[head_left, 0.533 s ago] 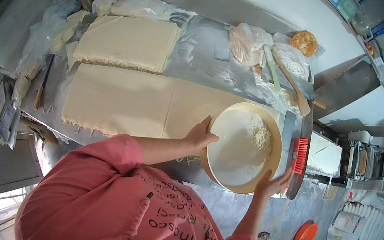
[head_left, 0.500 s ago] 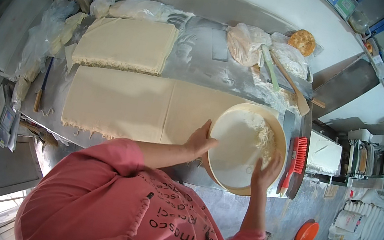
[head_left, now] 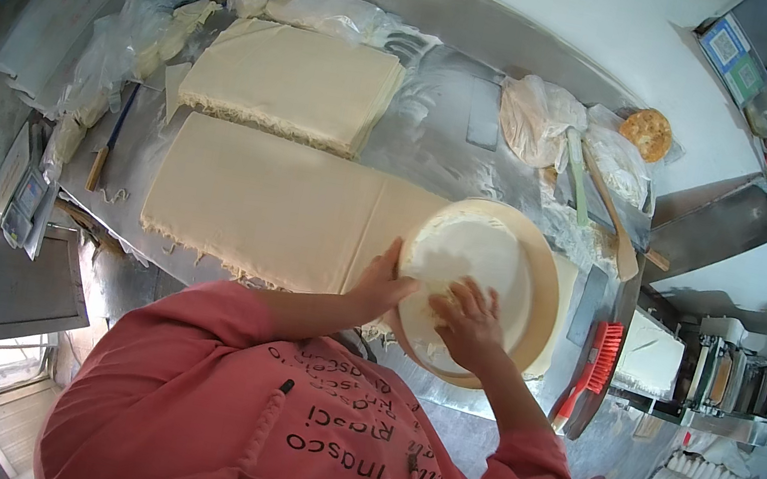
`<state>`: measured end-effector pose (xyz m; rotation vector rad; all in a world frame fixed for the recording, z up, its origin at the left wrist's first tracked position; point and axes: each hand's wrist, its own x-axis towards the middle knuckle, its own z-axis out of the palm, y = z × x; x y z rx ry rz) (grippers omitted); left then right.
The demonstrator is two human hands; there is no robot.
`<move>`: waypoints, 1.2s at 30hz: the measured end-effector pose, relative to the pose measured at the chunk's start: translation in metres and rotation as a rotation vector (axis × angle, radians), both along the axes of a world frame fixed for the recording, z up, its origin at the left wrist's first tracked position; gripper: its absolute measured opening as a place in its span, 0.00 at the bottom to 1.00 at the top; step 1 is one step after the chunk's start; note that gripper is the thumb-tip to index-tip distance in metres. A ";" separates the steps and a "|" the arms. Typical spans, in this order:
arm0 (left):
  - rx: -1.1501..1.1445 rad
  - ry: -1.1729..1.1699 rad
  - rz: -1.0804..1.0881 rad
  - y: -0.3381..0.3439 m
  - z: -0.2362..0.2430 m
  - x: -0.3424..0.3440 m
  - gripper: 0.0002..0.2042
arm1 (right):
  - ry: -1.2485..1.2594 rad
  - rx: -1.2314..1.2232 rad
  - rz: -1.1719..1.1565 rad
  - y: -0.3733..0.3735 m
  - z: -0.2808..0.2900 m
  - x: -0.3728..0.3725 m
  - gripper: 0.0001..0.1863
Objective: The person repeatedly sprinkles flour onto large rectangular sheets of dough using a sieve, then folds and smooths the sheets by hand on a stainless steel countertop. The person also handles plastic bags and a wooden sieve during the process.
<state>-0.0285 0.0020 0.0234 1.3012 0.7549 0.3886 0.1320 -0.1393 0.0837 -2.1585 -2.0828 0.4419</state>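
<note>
My left hand (head_left: 380,285) grips the left rim of a round pale wooden sieve (head_left: 538,270) with white flour (head_left: 502,259) inside. My right hand (head_left: 470,327) is inside it, fingers spread over the flour at the left side; whatever lies under them is mostly hidden. The sieve rests on the right part of a long pale dough sheet (head_left: 258,198). Behind that sheet lies a stack of dough sheets (head_left: 283,81) with ragged front edges.
A red brush (head_left: 602,357) lies right of the sieve on the steel worktop (head_left: 425,115). Plastic bags (head_left: 536,113), a wooden paddle (head_left: 618,243) and a flatbread (head_left: 645,133) are at the back. A blue-handled tool (head_left: 109,143) lies left; a machine (head_left: 727,368) stands right.
My right hand has moved from the sieve's right side to its left, inside, with fingers spreading. The pale shreds at the right of the sieve no longer show there. The view has shifted.
</note>
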 end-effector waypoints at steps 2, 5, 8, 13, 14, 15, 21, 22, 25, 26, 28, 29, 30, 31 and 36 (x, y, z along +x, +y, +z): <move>-0.160 -0.111 0.105 0.007 0.023 -0.014 0.32 | -0.127 -0.022 -0.082 -0.010 0.028 0.017 0.28; -0.298 -0.183 0.141 0.025 0.029 -0.019 0.27 | -0.310 0.358 -0.467 -0.027 0.030 0.064 0.34; -0.291 -0.280 0.114 0.050 0.039 -0.006 0.26 | 0.473 0.177 -1.028 -0.030 -0.002 0.107 0.35; 0.006 -0.210 0.207 0.123 0.031 0.022 0.33 | 1.221 0.207 -0.814 0.048 -0.020 0.135 0.26; 0.244 -0.059 0.186 0.131 0.027 0.017 0.33 | 1.268 0.236 -0.976 0.079 -0.019 0.135 0.26; 0.484 0.094 0.159 0.141 0.020 0.007 0.34 | 1.312 0.267 -1.138 0.113 -0.019 0.134 0.26; 1.114 0.798 -0.375 0.091 -0.017 -0.016 0.35 | 1.584 0.255 -1.100 0.228 -0.082 0.157 0.29; 1.152 0.806 -0.426 0.086 -0.022 -0.018 0.36 | 1.569 0.321 -1.127 0.235 -0.092 0.149 0.31; 1.140 0.795 -0.450 0.085 -0.024 -0.013 0.37 | 0.643 0.833 -0.965 0.237 -0.135 0.096 0.28; 1.146 0.784 -0.459 0.084 -0.024 -0.012 0.37 | 0.274 0.928 -0.873 0.233 -0.145 0.066 0.28; 1.151 0.785 -0.441 0.087 -0.024 -0.020 0.37 | 0.075 0.672 -0.497 0.185 -0.115 -0.003 0.30; 1.166 0.769 -0.431 0.086 -0.024 -0.021 0.37 | -0.016 0.486 -0.246 0.166 -0.099 -0.018 0.31; 1.188 0.748 -0.429 0.087 -0.023 -0.019 0.37 | -0.062 0.434 -0.283 0.157 -0.106 -0.008 0.32; 1.212 0.730 -0.420 0.088 -0.023 -0.017 0.37 | -0.109 0.388 -0.316 0.142 -0.121 0.016 0.32; 1.212 0.708 -0.382 0.091 -0.030 -0.042 0.37 | -0.160 0.112 -0.846 0.047 -0.081 0.116 0.32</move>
